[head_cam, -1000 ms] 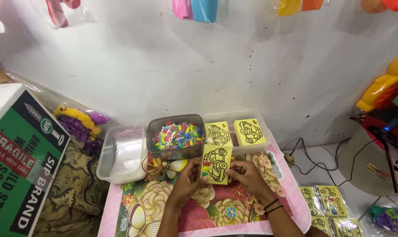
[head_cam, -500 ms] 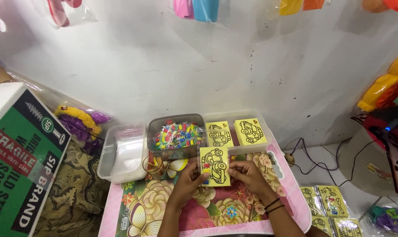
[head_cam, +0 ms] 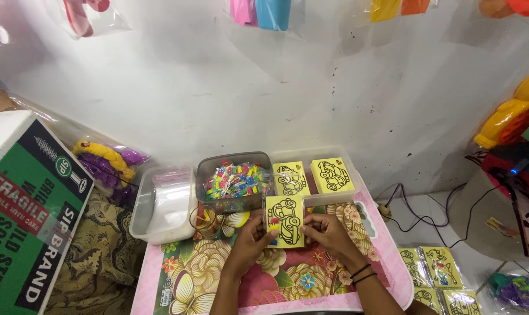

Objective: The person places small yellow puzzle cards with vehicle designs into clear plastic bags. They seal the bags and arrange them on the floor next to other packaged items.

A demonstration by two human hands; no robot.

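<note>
Both hands hold one yellow card with a black car outline (head_cam: 285,220) upright over a pink flowered table (head_cam: 218,280). My left hand (head_cam: 250,242) grips its lower left corner, where small coloured bits show by the fingers. My right hand (head_cam: 328,232) pinches the card's right edge. Just behind the card stands a clear tub of small multicoloured pieces (head_cam: 236,179). Two stacks of similar yellow car cards (head_cam: 311,177) lie in a clear tray to the tub's right.
A clear box holding plastic bags (head_cam: 164,203) sits at the table's left. A green and black carton (head_cam: 28,221) leans at far left, with purple and yellow toys (head_cam: 110,160) behind. Packed yellow cards (head_cam: 439,274) and cables (head_cam: 427,210) lie on the floor at right.
The card has come down and nearer to me, from in front of the tray to over the table. Both hands moved with it.
</note>
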